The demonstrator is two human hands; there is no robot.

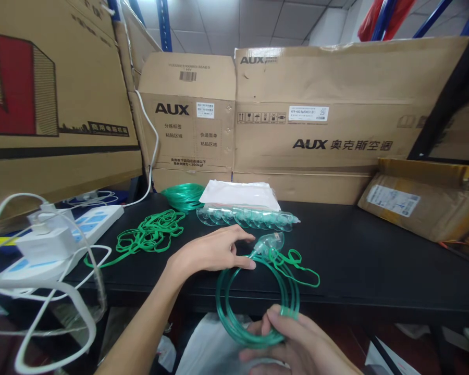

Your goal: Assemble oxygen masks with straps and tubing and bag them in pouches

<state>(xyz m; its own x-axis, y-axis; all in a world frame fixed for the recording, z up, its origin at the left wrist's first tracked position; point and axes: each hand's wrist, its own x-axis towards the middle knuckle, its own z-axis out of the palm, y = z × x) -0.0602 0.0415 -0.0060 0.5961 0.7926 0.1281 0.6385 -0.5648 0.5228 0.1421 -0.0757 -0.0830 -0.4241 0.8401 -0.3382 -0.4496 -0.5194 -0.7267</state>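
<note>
Coil of green tubing (220,299) at the black table's (352,245) near edge, lower part hanging out in front; ring near round, opening facing the wearer; clear face mask (272,242) at its 12 o'clock, long axis 8-to-2, narrow connector pointing to 8, wide rim to 2; green elastic strap (280,260) loops off toward 4 from the mask.

Right hand (293,333) at the coil's 5 o'clock, thumb and fingers closed round the tubing; left hand (222,249) at its 11, thumb and index well parted, tips just beside the connector, contact can't be told; beyond, at 12, row of nested clear masks (246,217), long axis 9-to-3, tip to 3; green elastic tangle (150,232) at 10; bundled green tubing (183,197) at 11.
</note>
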